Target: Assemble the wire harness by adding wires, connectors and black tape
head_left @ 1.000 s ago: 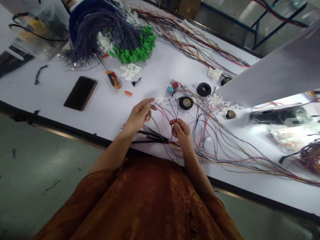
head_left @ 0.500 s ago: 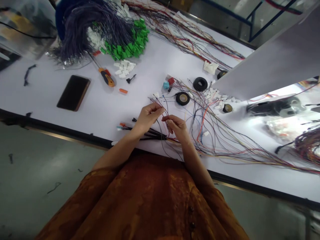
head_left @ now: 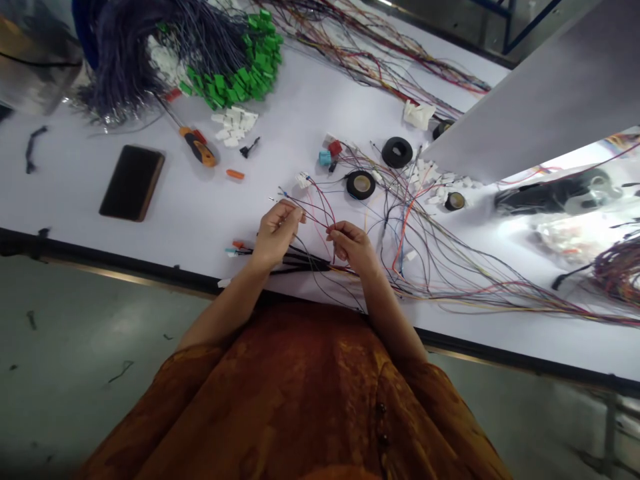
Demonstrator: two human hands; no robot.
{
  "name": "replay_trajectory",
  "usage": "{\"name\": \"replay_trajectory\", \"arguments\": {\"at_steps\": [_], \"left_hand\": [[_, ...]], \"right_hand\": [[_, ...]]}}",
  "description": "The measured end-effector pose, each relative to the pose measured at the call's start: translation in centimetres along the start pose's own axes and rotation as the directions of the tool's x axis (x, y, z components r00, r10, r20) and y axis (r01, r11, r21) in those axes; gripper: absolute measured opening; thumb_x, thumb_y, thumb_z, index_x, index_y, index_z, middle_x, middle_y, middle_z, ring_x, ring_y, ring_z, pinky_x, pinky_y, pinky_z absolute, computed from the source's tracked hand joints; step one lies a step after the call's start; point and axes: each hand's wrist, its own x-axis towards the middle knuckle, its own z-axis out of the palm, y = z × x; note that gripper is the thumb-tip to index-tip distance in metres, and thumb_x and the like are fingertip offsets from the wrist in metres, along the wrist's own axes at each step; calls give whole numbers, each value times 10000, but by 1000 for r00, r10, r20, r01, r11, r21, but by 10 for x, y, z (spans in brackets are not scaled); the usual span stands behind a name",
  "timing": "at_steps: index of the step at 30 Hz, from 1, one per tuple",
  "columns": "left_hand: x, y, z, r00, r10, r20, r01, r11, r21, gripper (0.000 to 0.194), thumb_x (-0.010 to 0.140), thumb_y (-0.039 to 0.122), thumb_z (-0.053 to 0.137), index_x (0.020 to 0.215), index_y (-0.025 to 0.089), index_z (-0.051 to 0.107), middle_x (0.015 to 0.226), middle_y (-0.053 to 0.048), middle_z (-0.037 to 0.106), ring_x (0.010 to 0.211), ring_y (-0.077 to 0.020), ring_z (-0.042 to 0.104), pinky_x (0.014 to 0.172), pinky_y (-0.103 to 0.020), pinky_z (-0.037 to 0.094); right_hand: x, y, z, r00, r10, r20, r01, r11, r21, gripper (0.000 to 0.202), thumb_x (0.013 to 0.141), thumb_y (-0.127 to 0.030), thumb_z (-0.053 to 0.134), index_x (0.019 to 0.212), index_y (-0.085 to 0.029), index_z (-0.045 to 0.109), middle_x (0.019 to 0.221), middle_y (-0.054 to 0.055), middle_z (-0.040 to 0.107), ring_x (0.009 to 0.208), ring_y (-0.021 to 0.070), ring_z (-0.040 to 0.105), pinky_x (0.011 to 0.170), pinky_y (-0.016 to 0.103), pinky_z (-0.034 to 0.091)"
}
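Note:
My left hand (head_left: 278, 230) pinches thin wires whose terminal ends stick out past the fingers on the far side. Opposite it, my right hand (head_left: 353, 243) is closed on red and dark wires (head_left: 316, 218) stretched between the two hands. A white connector (head_left: 303, 179) with red wires plugged in lies just beyond them. Beneath my hands runs a bundle of black-sleeved branches (head_left: 300, 259), with orange and light-blue connectors at its left end. From there the harness wires (head_left: 480, 293) trail off to the right along the table.
Black tape rolls (head_left: 361, 185) lie past my right hand, near red and blue connectors (head_left: 325, 157). To the left are a phone (head_left: 132, 183), a screwdriver (head_left: 200, 147) and purple wires with green connectors (head_left: 235, 85). A grey panel (head_left: 530, 100) rises at right.
My hands have moved apart, the left one going leftward, and the wires now stretch between them. The white connector with red wires shows more clearly. The view has shifted slightly.

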Motion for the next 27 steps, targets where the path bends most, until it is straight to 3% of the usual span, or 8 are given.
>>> {"name": "replay_trajectory", "arguments": {"at_steps": [3, 6, 9, 13, 17, 20, 27], "left_hand": [[-2, -3, 0, 998, -49, -33, 46, 996, -77, 357, 807, 498, 761, 769, 185, 595, 745, -1, 599, 445, -23, 332, 364, -179, 174], [-3, -1, -2, 998, -39, -39, 36, 997, -72, 326, 827, 479, 745, 785, 184, 612, 778, -6, 619, 445, -21, 324, 365, -184, 178], [-3, 6, -2, 998, 62, -12, -61, 996, 67, 259, 873, 430, 701, 807, 183, 660, 824, -15, 644, 460, -27, 347, 390, -197, 248], [0, 17, 3, 958, 286, 4, -271, 905, 327, 166, 870, 335, 700, 801, 184, 692, 841, -22, 674, 633, -80, 535, 539, -205, 412], [9, 21, 7, 908, 417, 37, -386, 799, 461, 130, 887, 276, 661, 795, 187, 682, 839, -24, 665, 768, -111, 602, 642, -219, 453], [18, 19, 8, 907, 419, 50, -382, 766, 517, 107, 879, 227, 648, 781, 188, 660, 841, -17, 665, 759, -111, 596, 652, -225, 447], [30, 21, 7, 943, 333, 8, -284, 791, 541, 162, 841, 141, 621, 685, 179, 598, 589, 42, 516, 573, -93, 442, 603, -242, 369]], "right_hand": [[2, 7, -2, 1000, -18, -1, 18, 998, 63, 275, 830, -441, 674, 889, -178, 620, 804, -25, 657, 394, 5, 354, 367, 193, 264], [2, 9, -4, 1000, -26, 12, 26, 1000, 18, 284, 835, -449, 670, 914, -182, 611, 854, -11, 681, 402, 5, 374, 380, 191, 292], [-1, 6, -2, 999, -30, -15, 28, 994, -105, 263, 831, -424, 664, 935, -190, 607, 794, -31, 655, 417, 12, 401, 398, 182, 316], [-6, -2, 5, 998, -35, -56, 20, 967, -254, 187, 844, -364, 645, 917, -196, 608, 528, -101, 451, 405, 38, 400, 418, 172, 332], [-8, -2, 11, 996, -66, -56, 48, 962, -269, 205, 820, -346, 668, 942, -205, 582, 726, -66, 558, 432, 22, 430, 400, 173, 322], [-8, 1, 14, 991, -113, -71, 87, 951, -297, 241, 788, -290, 684, 964, -220, 535, 853, -54, 587, 460, 15, 445, 403, 170, 312], [-8, 0, 24, 955, -259, -147, 166, 873, -459, 165, 840, -253, 612, 994, -195, 604, 770, -43, 559, 523, 37, 451, 485, 197, 320]]}}
